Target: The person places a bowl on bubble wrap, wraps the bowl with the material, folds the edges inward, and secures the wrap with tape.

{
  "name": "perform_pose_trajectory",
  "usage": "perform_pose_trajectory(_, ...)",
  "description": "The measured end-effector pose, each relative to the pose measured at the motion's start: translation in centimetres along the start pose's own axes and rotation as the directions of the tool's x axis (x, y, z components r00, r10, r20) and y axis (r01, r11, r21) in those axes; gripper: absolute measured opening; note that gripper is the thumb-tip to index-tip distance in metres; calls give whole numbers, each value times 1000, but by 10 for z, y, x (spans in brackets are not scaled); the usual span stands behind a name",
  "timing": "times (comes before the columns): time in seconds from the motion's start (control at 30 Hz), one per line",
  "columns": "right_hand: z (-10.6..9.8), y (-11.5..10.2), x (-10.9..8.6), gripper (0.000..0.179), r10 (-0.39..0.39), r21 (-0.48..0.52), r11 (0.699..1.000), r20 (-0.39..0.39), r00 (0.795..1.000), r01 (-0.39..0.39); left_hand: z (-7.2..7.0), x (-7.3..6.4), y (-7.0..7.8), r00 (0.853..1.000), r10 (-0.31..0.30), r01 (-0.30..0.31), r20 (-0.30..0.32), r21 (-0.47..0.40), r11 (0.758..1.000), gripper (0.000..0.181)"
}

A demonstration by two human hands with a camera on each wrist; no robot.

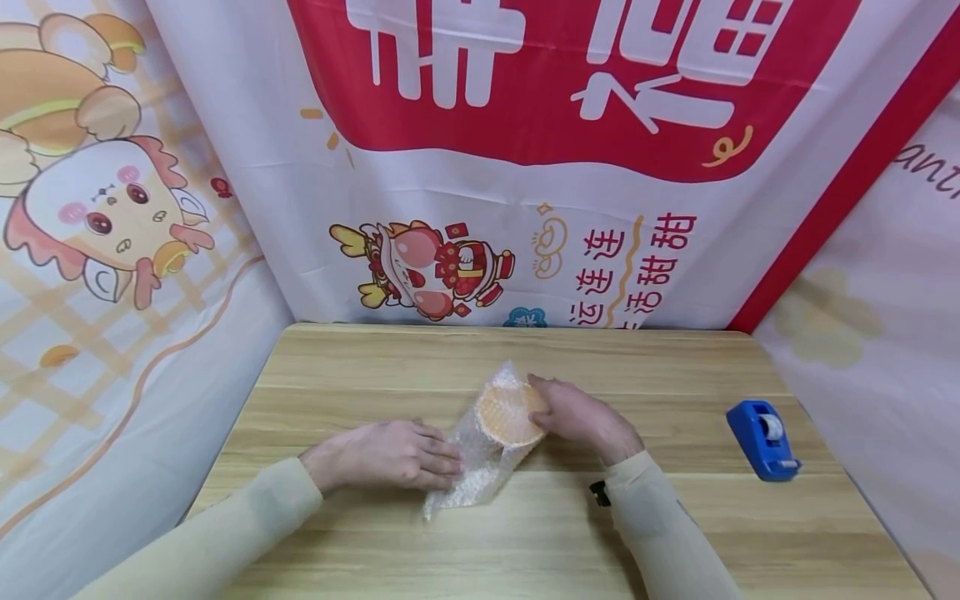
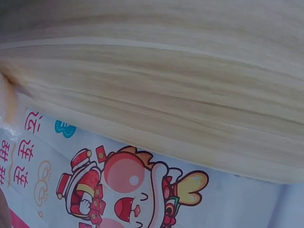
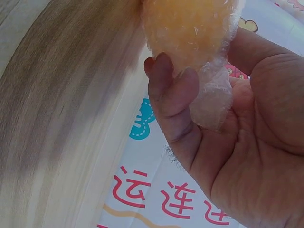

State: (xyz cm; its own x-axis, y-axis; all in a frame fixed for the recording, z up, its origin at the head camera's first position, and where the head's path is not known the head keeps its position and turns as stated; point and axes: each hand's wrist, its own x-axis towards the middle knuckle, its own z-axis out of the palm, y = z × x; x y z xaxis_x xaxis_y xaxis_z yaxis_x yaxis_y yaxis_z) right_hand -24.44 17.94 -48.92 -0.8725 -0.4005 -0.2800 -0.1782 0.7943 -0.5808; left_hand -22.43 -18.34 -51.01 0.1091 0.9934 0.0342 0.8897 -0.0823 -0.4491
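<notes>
A round orange cup-like object (image 1: 512,414) lies on the wooden table, covered by clear bubble wrap (image 1: 480,479). My right hand (image 1: 577,415) grips it from the right, fingers behind and thumb at its near side. Up close in the right wrist view, the curled fingers of the right hand (image 3: 251,128) and its thumb hold the orange object (image 3: 185,28) through the film. My left hand (image 1: 390,457) rests flat with extended fingers on the left part of the wrap. Only a sliver of the orange object (image 2: 7,102) shows in the left wrist view.
A blue tape dispenser (image 1: 765,440) stands on the right side of the table (image 1: 360,358). Beyond the back edge hangs a white and red printed cloth (image 1: 480,183). More printed cloth (image 1: 97,333) borders the left side. A small black item (image 1: 600,493) shows by the right wrist.
</notes>
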Motion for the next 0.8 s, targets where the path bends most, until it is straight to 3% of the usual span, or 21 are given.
perform_pose_trajectory(0.17, 0, -1, 0, 74, 8, -16, 1000, 3, 1000, -8, -7, 9, 0, 996, -83, 79, -45, -77, 994, 42)
perform_pose_trajectory(0.3, 0, -1, 0, 73, 13, -25, 1000, 5, 1000, -13, -13, 18, 0, 989, -144, 139, -28, -122, 983, 44)
perform_pose_trajectory(0.37, 0, -2, -1, 73, 12, -32, 999, 2, 1000, -12, -14, 22, -1, 983, -184, 180, -2, -176, 968, 47)
perform_pose_trajectory(0.53, 1, -2, -1, 73, 14, -58, 998, 0, 1000, -14, -13, 30, -2, 962, -270, 270, 46, -331, 904, 50)
perform_pose_trajectory(0.8, 1, -2, -1, 72, 22, -63, 998, -3, 1000, -22, -2, 42, -3, 931, -363, 321, -22, -422, 848, 37)
